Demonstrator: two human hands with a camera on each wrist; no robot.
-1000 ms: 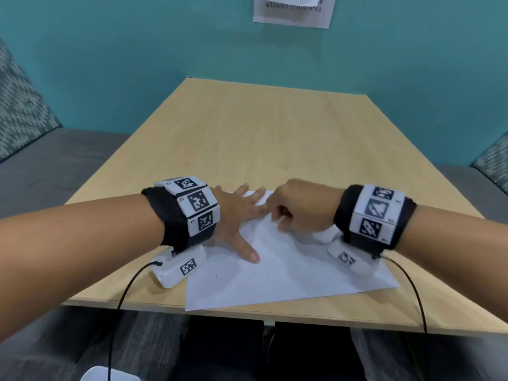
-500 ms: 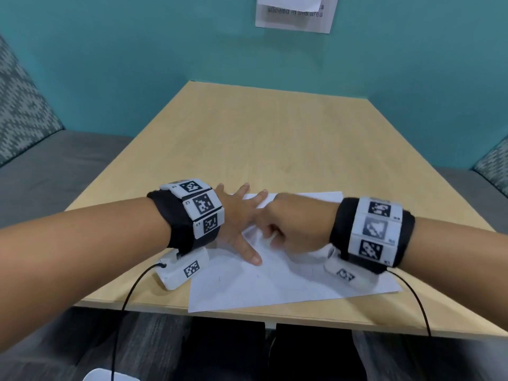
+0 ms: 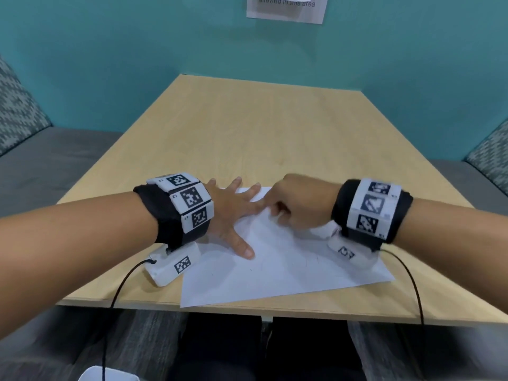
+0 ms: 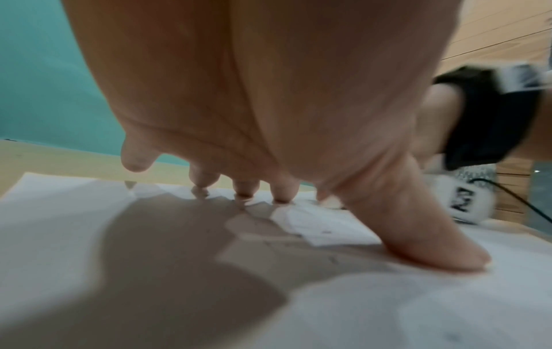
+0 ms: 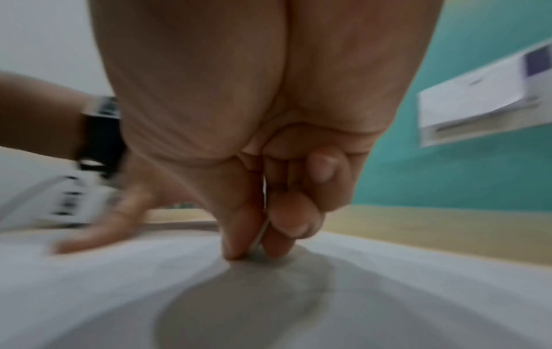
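A white sheet of paper (image 3: 288, 268) lies near the front edge of the wooden table (image 3: 261, 127). My left hand (image 3: 236, 215) lies spread flat on the sheet's left part, fingertips (image 4: 280, 191) and thumb (image 4: 433, 248) pressing the paper (image 4: 89, 236) down. My right hand (image 3: 275, 213) is curled just right of it on the sheet. In the right wrist view the right hand (image 5: 256, 248) pinches a thin grey object (image 5: 264, 189) between thumb and forefinger, its tip down on the paper (image 5: 388, 295). What the object is cannot be told.
A teal wall (image 3: 110, 64) with a printed notice (image 3: 286, 9) stands behind the table. Grey benches with patterned cushions (image 3: 16, 111) flank the table on both sides. Black cables (image 3: 121, 284) hang from the wrist cameras over the table's front edge.
My right hand shifted slightly toward me and then back on the sheet, still curled. The left hand stays spread on the paper.
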